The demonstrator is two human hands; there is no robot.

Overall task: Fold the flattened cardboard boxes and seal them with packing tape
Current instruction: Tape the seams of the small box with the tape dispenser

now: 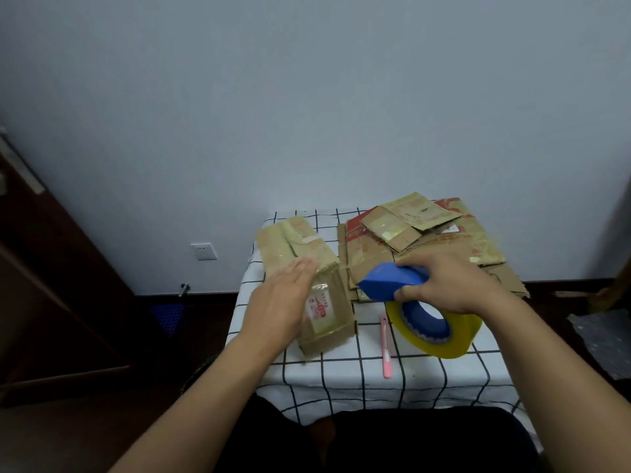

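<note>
Left hand: the left hand (283, 302) lies flat, fingers straight and together, against the left side of the folded box (317, 295); its grip is wide and holds nothing.
Right hand: the right hand (454, 285) curls its grip around the blue tape dispenser (392, 281), held above the table (358, 373).
Tape: the yellow tape roll (454, 336) sits in the dispenser, under the right hand.
Folded box: it stands on the left part of the table, with a red printed label on top.
Flat boxes: a pile of flattened cardboard (426, 240) lies on the far right of the table.
Knife: a pink utility knife (386, 349) lies on the checked cloth, between the folded box and the tape roll.
</note>
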